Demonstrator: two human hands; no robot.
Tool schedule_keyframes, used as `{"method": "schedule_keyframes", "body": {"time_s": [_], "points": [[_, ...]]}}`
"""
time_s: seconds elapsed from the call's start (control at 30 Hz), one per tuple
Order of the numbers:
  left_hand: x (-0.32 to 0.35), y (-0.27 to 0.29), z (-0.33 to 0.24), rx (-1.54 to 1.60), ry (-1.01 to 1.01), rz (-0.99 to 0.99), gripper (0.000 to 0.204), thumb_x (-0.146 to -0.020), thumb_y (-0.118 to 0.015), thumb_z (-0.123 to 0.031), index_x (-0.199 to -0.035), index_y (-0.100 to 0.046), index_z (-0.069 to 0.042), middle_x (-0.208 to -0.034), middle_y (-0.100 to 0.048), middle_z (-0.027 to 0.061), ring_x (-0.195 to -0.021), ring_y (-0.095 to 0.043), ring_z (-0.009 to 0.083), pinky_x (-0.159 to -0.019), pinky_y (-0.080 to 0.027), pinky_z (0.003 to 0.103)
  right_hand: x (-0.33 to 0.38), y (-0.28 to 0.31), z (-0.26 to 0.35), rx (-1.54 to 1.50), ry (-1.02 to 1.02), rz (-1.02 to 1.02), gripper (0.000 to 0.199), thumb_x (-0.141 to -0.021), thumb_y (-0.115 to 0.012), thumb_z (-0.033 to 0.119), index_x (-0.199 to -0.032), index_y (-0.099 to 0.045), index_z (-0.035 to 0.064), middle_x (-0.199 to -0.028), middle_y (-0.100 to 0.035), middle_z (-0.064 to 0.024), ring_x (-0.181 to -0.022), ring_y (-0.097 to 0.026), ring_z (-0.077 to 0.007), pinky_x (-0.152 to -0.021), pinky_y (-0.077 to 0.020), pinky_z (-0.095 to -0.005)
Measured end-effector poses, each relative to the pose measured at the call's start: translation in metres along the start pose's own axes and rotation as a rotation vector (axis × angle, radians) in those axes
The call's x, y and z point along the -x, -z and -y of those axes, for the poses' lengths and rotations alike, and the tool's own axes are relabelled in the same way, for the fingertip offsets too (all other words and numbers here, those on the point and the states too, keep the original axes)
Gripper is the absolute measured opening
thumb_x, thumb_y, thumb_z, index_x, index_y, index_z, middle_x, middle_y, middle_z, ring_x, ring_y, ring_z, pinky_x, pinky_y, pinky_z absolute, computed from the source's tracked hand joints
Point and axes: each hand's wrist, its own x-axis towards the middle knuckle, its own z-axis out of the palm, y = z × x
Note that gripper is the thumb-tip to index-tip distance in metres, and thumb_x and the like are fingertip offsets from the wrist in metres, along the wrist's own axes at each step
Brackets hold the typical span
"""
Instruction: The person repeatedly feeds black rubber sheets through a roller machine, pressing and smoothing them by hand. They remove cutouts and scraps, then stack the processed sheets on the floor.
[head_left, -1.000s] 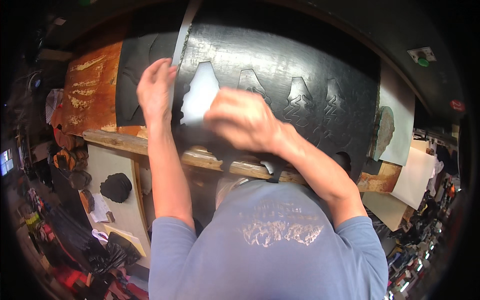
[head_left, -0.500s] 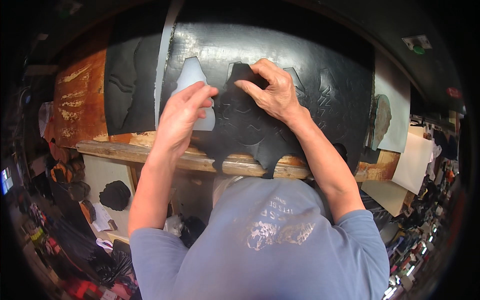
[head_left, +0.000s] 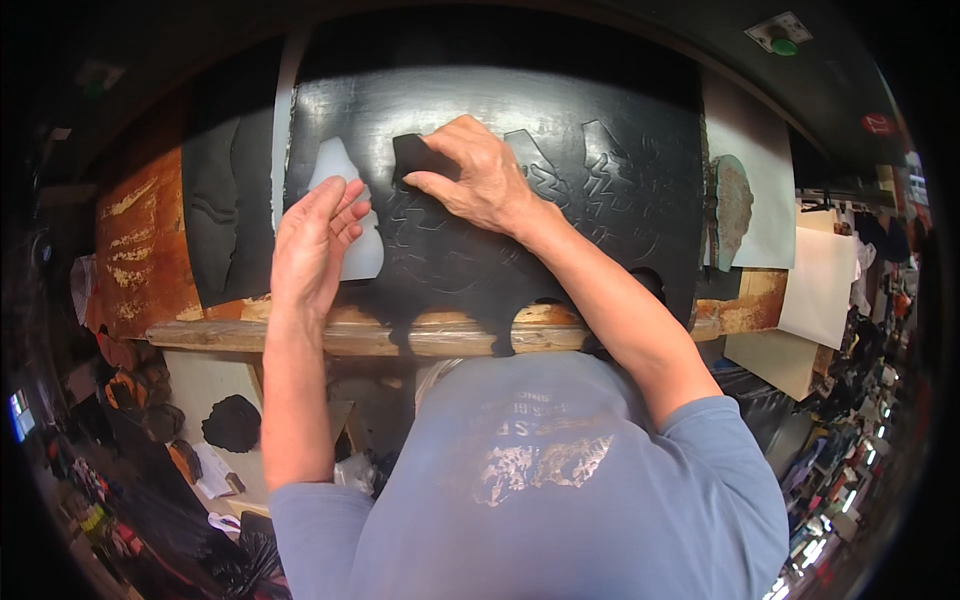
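Note:
A large black sheet with cut outlines of shaped pieces lies on a wooden workbench. A white gap shows where a piece has come out of the sheet. My left hand lies flat, fingers together, on the sheet beside and partly over that gap. My right hand pinches a black cut piece and lifts its edge up from the sheet, just right of the gap.
A second black sheet lies to the left on the stained orange board. White and cream sheets and a greenish scrap sit at the right. Black cut pieces and clutter lie on the floor below left.
The left hand slid down from the sheet's upper left to beside the white gap. The right hand moved up and now lifts the black piece's edge off the sheet.

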Motion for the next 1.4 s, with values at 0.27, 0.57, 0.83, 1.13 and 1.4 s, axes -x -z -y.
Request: {"method": "schedule_keyframes", "body": {"time_s": [0.27, 0.57, 0.83, 1.13, 1.4], "points": [[-0.007, -0.019, 0.006, -0.191, -0.179, -0.079, 0.039, -0.103, -0.077, -0.019, -0.137, -0.067, -0.003, -0.104, -0.066, -0.0054, -0.085, -0.057, 0.0013, -0.074, -0.046, 0.018, 0.001, 0.002, -0.002, -0.113, -0.028, -0.046, 0.048, -0.082, -0.09, 0.024, -0.122, -0.076, 0.0014, -0.137, -0.065, -0.0153, -0.133, -0.059, -0.0337, -0.107, -0.0571, -0.0437], [-0.023, -0.043, 0.027, 0.201, -0.157, 0.116, 0.022, -0.107, -0.068, -0.016, -0.127, -0.065, -0.006, -0.117, -0.069, 0.0006, -0.102, -0.064, 0.0077, -0.09, -0.051, 0.025, -0.011, 0.014, -0.006, -0.326, -0.214, 0.055, 0.061, -0.079, -0.089, 0.04, -0.122, -0.077, -0.0012, -0.134, -0.066, -0.0202, -0.135, -0.057, -0.038, -0.112, -0.0495, -0.0453], [0.018, -0.038, 0.032, -0.128, -0.434, -0.274, 0.054, -0.11, -0.066, -0.02, -0.151, -0.052, 0.01, -0.14, -0.065, 0.0185, -0.128, -0.065, 0.0245, -0.11, -0.054, 0.035, 0.043, 0.096, 0.049, -0.524, -0.169, -0.016, 0.012, -0.098, -0.076, 0.002, -0.109, -0.077, -0.0023, -0.106, -0.077, -0.0079, -0.094, -0.073, -0.0156, -0.084, -0.0584, -0.0298], [0.033, -0.082, 0.032, 0.139, 0.051, 0.157, 0.047, -0.11, -0.064, -0.018, -0.14, -0.052, 0.016, -0.143, -0.061, 0.032, -0.13, -0.065, 0.0348, -0.113, -0.054, 0.043, 0.039, 0.114, -0.025, 0.028, -0.27, 0.106, 0.031, -0.091, -0.082, 0.023, -0.106, -0.073, -0.0023, -0.101, -0.073, -0.0173, -0.086, -0.072, -0.0342, -0.075, -0.0575, -0.0418], [0.01, -0.096, 0.032, -0.013, 0.036, 0.121, 0.027, -0.107, -0.069, -0.018, -0.126, -0.068, 0.001, -0.116, -0.072, 0.0092, -0.109, -0.067, 0.0185, -0.103, -0.054, 0.035, 0.051, 0.09, -0.033, -0.013, -0.104, -0.144, 0.035, -0.084, -0.09, 0.016, -0.11, -0.074, -0.0014, -0.108, -0.075, -0.0145, -0.095, -0.075, -0.0307, -0.08, -0.0606, -0.0371]]}}
